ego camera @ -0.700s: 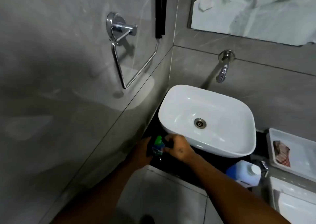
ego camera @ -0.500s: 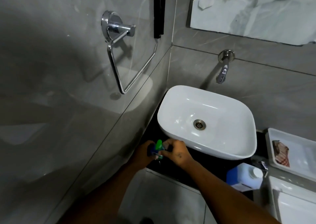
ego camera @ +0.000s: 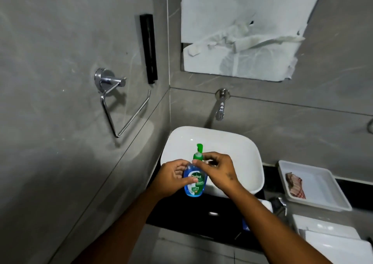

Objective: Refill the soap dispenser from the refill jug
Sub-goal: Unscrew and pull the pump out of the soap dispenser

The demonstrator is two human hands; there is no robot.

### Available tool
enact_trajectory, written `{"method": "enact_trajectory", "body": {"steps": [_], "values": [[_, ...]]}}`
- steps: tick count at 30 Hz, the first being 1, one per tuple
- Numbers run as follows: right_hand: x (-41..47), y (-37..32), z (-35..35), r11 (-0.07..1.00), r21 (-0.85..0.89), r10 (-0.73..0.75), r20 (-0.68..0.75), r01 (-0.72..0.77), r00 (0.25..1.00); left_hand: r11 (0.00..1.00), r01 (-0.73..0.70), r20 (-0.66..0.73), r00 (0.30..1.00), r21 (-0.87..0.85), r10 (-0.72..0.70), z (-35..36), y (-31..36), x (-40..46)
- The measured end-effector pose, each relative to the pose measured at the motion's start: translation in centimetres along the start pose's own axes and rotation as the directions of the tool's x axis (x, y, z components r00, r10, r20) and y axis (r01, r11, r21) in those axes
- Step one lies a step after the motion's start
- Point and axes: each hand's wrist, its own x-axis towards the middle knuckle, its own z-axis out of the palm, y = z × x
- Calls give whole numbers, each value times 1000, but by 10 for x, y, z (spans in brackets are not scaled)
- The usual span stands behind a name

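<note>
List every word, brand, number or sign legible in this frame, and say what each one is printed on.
"Dettol": white brand name on the green label of the blue soap dispenser, gripped by the left hand at the body and the right hand at the green pump collar.
Smaller lines and the shield emblem under the brand name: too small and blurred to read.
No other legible text.

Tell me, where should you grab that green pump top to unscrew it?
Grip the green pump at its collar, fingers closing from the right, as the right hand does. The left hand steadies the blue soap dispenser upright; the narrow spout gives poor purchase.
</note>
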Motion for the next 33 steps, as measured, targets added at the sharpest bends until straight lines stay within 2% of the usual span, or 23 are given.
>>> {"method": "enact_trajectory", "body": {"steps": [3,7,10,13,17,21,24,27,30,33], "values": [[0,-23,-27,997,46,-65,77,61,995,998,-59,-8,998,-17,59,7,29,10],[-2,-37,-47,996,46,-80,-24,81,996,991,-129,-6,992,17,129,17,50,18],[-8,-45,-58,987,137,-100,75,89,992,991,-135,-17,991,22,135,23,58,19],[-12,-45,-59,990,134,-52,-22,55,998,988,-151,-6,988,42,151,27,66,16],[-16,-45,-57,987,145,-79,12,76,997,990,-134,-17,991,39,135,31,69,15],[-14,-45,-57,987,136,-71,-90,83,993,992,-120,-17,993,41,121,30,65,14],[-14,-47,-55,992,90,-85,-21,87,996,993,-118,-20,993,23,119,29,63,13],[-14,-50,-52,993,77,-81,-88,87,993,992,-120,-17,993,29,121,27,63,10],[-13,-49,-51,992,64,-104,-29,106,994,994,-106,-21,994,40,107,25,62,11],[-13,-52,-47,994,89,-63,-69,69,996,993,-105,-25,994,50,106,23,60,9]]}}
